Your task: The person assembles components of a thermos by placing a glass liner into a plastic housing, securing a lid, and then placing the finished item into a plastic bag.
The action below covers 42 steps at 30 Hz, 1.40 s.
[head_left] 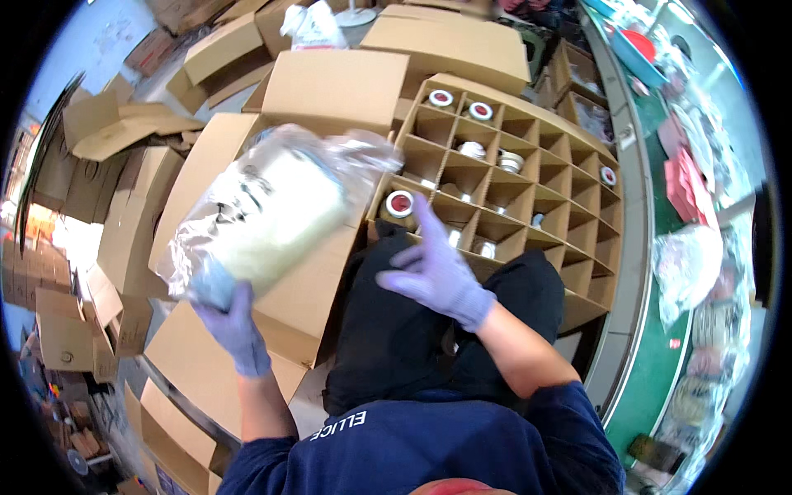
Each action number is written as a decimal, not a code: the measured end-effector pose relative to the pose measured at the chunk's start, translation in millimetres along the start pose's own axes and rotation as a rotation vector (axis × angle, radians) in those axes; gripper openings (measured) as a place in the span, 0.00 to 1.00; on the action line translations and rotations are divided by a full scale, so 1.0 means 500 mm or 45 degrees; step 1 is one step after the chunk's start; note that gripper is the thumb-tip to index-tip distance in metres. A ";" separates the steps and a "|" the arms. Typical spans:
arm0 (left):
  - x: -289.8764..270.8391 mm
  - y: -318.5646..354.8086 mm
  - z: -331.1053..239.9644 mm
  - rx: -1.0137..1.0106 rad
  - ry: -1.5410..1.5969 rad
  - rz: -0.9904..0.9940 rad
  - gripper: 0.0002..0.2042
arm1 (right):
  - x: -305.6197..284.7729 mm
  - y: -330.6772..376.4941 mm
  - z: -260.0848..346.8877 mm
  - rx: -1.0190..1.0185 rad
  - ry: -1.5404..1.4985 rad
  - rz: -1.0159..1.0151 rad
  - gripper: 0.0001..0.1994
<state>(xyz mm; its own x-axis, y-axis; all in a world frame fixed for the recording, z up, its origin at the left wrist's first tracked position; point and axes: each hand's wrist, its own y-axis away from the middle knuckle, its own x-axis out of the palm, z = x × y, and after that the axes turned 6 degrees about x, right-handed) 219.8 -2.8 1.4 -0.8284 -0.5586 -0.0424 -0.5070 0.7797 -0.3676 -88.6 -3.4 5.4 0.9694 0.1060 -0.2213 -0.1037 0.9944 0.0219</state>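
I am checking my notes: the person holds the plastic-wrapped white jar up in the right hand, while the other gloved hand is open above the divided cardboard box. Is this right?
Not quite. In the head view, the plastic-wrapped white jar is held in the left hand, not the right. The right hand is the open one above the divided cardboard box. Both hands wear purple gloves.

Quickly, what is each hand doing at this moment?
Left hand: closed, holding up a clear plastic bag with something pale inside.
Right hand: open, empty, fingers spread above the divided cardboard box.

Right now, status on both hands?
Left hand gripping a bagged pale jar. Right hand open, empty, above the divider box. Nothing between.
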 end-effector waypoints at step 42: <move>0.303 0.230 0.024 0.187 0.458 1.311 0.36 | -0.131 0.265 0.037 -0.421 0.663 -0.393 0.39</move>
<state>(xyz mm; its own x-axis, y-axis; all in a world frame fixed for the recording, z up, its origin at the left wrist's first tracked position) 38.7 -1.3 -58.3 -0.8715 0.4736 -0.1276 0.4800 0.7702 -0.4199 -162.0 121.7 40.8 0.7410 -0.2785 -0.6110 0.0173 0.9175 -0.3973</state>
